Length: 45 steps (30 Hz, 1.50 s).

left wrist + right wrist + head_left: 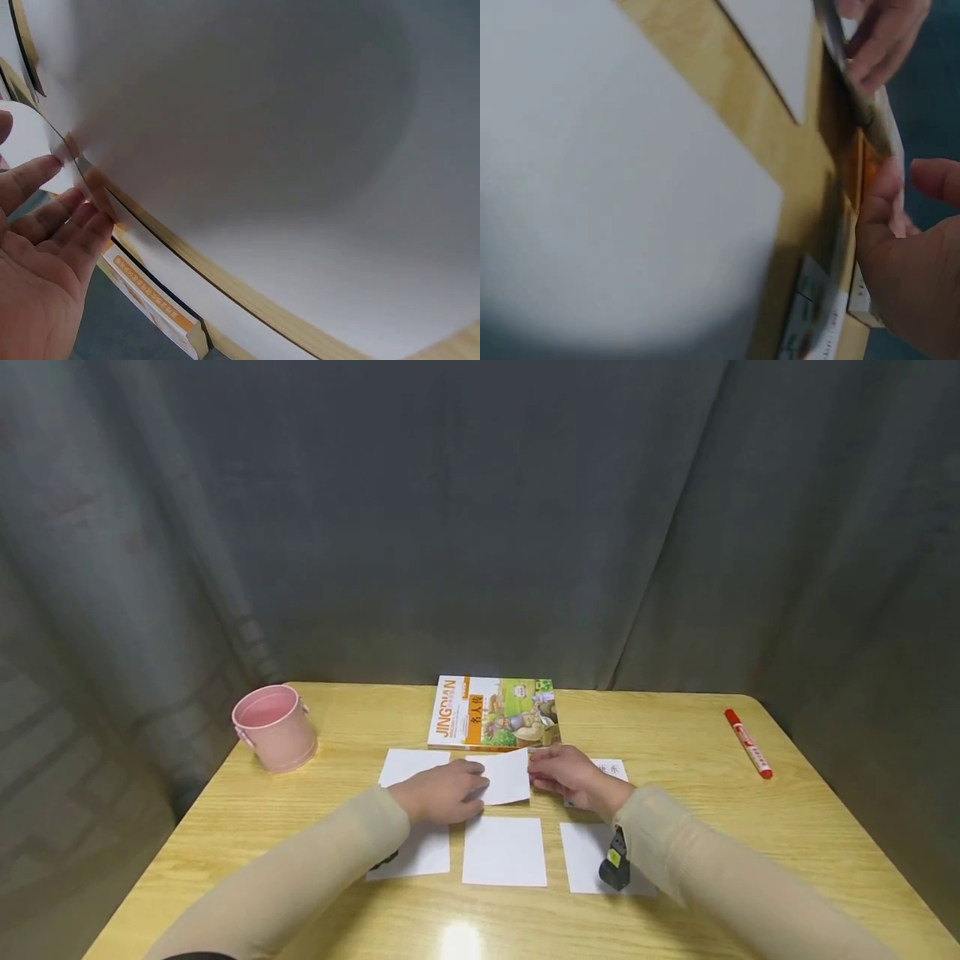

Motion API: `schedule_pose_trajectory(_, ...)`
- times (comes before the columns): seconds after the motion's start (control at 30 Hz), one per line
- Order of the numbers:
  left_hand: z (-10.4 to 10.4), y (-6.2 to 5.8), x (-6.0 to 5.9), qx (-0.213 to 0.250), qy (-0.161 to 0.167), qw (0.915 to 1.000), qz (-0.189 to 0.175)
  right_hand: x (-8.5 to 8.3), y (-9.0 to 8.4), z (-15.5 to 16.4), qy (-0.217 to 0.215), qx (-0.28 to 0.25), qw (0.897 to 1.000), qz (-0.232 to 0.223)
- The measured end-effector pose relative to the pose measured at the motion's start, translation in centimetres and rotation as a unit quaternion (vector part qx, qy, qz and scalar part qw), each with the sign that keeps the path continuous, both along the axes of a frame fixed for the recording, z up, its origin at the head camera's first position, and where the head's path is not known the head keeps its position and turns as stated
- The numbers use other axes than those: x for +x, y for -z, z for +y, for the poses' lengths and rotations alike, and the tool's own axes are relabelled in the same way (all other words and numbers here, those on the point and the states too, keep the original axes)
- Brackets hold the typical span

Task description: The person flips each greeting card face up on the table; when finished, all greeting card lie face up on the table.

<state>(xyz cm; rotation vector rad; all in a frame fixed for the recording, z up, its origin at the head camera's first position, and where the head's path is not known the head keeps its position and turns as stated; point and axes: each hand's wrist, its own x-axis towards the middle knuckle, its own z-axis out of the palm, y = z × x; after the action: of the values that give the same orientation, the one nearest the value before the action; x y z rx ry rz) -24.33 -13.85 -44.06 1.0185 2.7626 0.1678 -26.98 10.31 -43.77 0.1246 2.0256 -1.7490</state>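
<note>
A small white card [504, 777] is lifted at a tilt in the middle of the far row of cards. My left hand [447, 791] holds its left edge, and my right hand [570, 772] pinches the right edge between thumb and fingers. In the left wrist view, the left fingers [86, 225] lie along the card's edge. The right wrist view shows the raised card [866, 112] nearly edge-on between both hands. Under my right hand, a card with printed characters [613, 768] is partly covered. Left of it all lies another white card [408, 762], half hidden by my left hand.
In the near row lie white cards, among them a middle one [505, 852] and a right one [585, 860] under my wrist. A book [495, 712] lies just behind the cards. A pink bucket [275, 731] stands far left; a red marker [748, 743] lies far right.
</note>
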Motion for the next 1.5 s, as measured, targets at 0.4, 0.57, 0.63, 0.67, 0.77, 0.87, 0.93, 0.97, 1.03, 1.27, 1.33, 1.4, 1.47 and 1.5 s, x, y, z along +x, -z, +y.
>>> schedule_pose_trajectory(0.4, -0.4, -0.4, 0.1, -0.005, -0.002, 1.0000, 0.002, 0.3, 0.0, 0.4, -0.014, 0.017, 0.999, 0.023)
schedule_pose_trajectory(0.57, -1.2, -0.6, -0.5, 0.079, -0.051, 0.9955, -0.010, 0.0, -0.5, 1.3, -0.030, 0.001, 0.998, 0.049)
schedule_pose_trajectory(0.63, -1.3, -0.8, -0.8, 0.142, -0.096, 0.9849, -0.021, -0.2, -0.7, 1.6, -0.035, -0.006, 0.998, 0.059)
schedule_pose_trajectory(0.67, -1.3, -0.9, -1.0, 0.176, -0.119, 0.9767, -0.027, -0.3, -0.7, 1.8, -0.037, -0.007, 0.997, 0.064)
schedule_pose_trajectory(0.77, -1.1, -1.1, -1.5, 0.264, -0.187, 0.9447, -0.051, -0.6, -1.0, 2.1, -0.036, -0.001, 0.996, 0.077)
schedule_pose_trajectory(0.87, -0.8, -1.2, -1.9, 0.310, -0.229, 0.9199, -0.073, -0.8, -1.1, 2.1, -0.030, 0.014, 0.996, 0.086)
schedule_pose_trajectory(0.93, -0.6, -1.3, -1.9, 0.320, -0.244, 0.9114, -0.083, -0.8, -1.1, 2.1, -0.026, 0.026, 0.995, 0.089)
schedule_pose_trajectory(0.97, -0.5, -1.3, -1.9, 0.325, -0.247, 0.9083, -0.089, -0.8, -1.1, 2.1, -0.024, 0.030, 0.995, 0.090)
schedule_pose_trajectory(1.03, -0.4, -1.3, -1.9, 0.343, -0.256, 0.8973, -0.108, -0.7, -1.1, 2.0, -0.020, 0.034, 0.995, 0.088)
schedule_pose_trajectory(1.27, -0.3, -1.0, -2.0, 0.440, -0.257, 0.8380, -0.196, -0.7, -1.1, 2.1, -0.003, 0.013, 0.998, 0.069)
schedule_pose_trajectory(1.33, -0.4, -0.9, -2.0, 0.445, -0.257, 0.8326, -0.207, -0.7, -1.1, 2.2, -0.001, 0.012, 0.998, 0.066)
schedule_pose_trajectory(1.4, -0.4, -0.9, -2.0, 0.450, -0.258, 0.8271, -0.216, -0.7, -1.0, 2.3, -0.004, 0.004, 0.998, 0.066)
schedule_pose_trajectory(1.47, -0.5, -0.9, -2.0, 0.458, -0.267, 0.8179, -0.223, -0.7, -1.0, 2.4, -0.005, -0.013, 0.998, 0.065)
schedule_pose_trajectory(1.5, -0.5, -1.0, -2.0, 0.463, -0.272, 0.8130, -0.225, -0.7, -1.0, 2.5, -0.007, -0.023, 0.998, 0.065)
